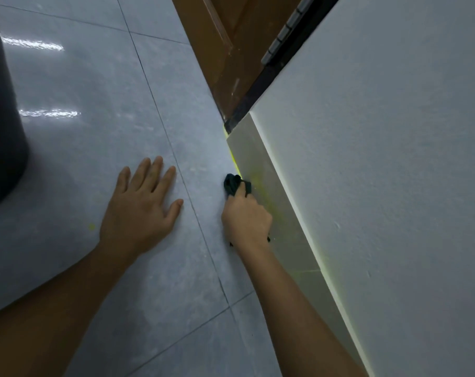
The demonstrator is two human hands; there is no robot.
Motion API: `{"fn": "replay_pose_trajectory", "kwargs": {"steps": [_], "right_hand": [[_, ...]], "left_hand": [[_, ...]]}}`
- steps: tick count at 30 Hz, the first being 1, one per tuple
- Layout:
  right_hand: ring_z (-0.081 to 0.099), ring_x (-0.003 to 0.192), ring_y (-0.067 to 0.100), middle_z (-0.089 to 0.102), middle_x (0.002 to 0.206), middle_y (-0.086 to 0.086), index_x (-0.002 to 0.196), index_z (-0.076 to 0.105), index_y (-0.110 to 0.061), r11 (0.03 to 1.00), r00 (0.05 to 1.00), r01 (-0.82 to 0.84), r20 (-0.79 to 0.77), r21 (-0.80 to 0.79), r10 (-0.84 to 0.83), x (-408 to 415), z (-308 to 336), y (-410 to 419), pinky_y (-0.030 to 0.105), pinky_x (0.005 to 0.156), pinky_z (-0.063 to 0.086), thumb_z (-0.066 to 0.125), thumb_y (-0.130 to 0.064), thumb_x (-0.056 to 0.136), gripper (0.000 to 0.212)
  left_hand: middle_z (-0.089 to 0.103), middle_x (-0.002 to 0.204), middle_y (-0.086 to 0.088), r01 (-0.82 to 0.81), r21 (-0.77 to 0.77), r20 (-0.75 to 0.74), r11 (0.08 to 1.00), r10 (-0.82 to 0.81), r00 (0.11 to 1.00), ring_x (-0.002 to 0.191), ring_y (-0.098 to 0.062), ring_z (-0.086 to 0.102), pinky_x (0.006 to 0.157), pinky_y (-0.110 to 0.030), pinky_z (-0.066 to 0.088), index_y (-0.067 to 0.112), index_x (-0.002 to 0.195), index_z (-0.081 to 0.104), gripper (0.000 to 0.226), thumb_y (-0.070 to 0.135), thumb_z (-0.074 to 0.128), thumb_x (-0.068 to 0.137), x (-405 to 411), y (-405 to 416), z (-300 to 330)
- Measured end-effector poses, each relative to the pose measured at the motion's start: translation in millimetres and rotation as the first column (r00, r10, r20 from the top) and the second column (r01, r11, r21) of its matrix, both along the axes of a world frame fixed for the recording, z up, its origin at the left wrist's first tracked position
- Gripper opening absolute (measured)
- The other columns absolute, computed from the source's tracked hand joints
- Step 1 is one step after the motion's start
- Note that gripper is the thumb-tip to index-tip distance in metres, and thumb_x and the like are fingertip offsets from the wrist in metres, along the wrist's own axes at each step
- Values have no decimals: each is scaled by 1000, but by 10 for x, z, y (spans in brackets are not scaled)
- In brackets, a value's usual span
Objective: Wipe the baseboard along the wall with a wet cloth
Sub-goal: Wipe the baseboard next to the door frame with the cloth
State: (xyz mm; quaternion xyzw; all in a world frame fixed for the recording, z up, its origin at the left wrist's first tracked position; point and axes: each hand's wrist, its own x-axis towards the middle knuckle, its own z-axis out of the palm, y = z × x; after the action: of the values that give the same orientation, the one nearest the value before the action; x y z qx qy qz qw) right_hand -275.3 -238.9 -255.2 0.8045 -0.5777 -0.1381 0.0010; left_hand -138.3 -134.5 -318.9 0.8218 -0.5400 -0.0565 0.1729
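Observation:
A pale grey baseboard runs diagonally along the foot of the white wall, with yellow-green smears on its face and along its bottom edge. My right hand is closed around a dark green cloth and presses it against the lower part of the baseboard, where it meets the floor. The cloth sticks out past my fingers; a bit shows below my wrist. My left hand lies flat on the glossy floor tiles, fingers spread, holding nothing.
A brown wooden door with a dark frame and a metal hinge stands beyond the baseboard's far end. A large dark rounded object sits on the floor at the left edge. A small yellow spot marks the tile.

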Motion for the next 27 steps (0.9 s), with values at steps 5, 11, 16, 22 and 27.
{"fn": "replay_pose_trajectory", "kwargs": {"steps": [5, 11, 16, 22, 27], "right_hand": [[60, 108, 30, 57, 128, 13, 144, 27, 1, 996, 996, -53, 63, -76, 58, 386, 38, -344, 34, 77, 47, 33, -19, 99, 50], [59, 106, 31, 56, 128, 14, 150, 20, -6, 998, 996, -63, 66, -25, 65, 597, -17, -506, 33, 67, 39, 31, -18, 99, 53], [58, 103, 32, 61, 121, 12, 144, 34, -17, 993, 981, 93, 162, 78, -105, 51, 15, -110, 37, 75, 40, 28, -26, 99, 46], [58, 104, 33, 60, 123, 15, 142, 33, -7, 970, 951, 224, 199, 94, -238, 136, 57, -87, 35, 70, 38, 28, -22, 100, 45], [60, 102, 29, 61, 119, 13, 129, 46, -2, 978, 969, 180, 152, 105, -194, 345, 109, -142, 32, 67, 39, 36, -14, 97, 35]], "left_hand": [[37, 154, -17, -11, -24, -1, 1000, 11, 1000, 142, -35, 34, 114, -52, 19, 10, 146, 42, 71, 51, 28, 91, 25, -75, 69], [36, 154, -15, -13, -5, -11, 1000, 13, 1000, 143, -33, 33, 115, -53, 21, 12, 146, 42, 69, 51, 29, 91, -14, -42, 31], [37, 154, -16, -11, -3, -14, 1000, 11, 1000, 142, -34, 34, 115, -52, 21, 11, 146, 43, 70, 51, 28, 90, 33, -6, 16], [36, 154, -17, -22, -35, -15, 999, 21, 1000, 143, -35, 33, 116, -52, 18, 10, 146, 42, 70, 51, 28, 92, 1, -40, 29], [35, 155, -15, -17, -7, -17, 1000, 17, 1000, 144, -34, 31, 116, -52, 18, 12, 147, 41, 70, 52, 28, 91, 2, 1, 16]]}}
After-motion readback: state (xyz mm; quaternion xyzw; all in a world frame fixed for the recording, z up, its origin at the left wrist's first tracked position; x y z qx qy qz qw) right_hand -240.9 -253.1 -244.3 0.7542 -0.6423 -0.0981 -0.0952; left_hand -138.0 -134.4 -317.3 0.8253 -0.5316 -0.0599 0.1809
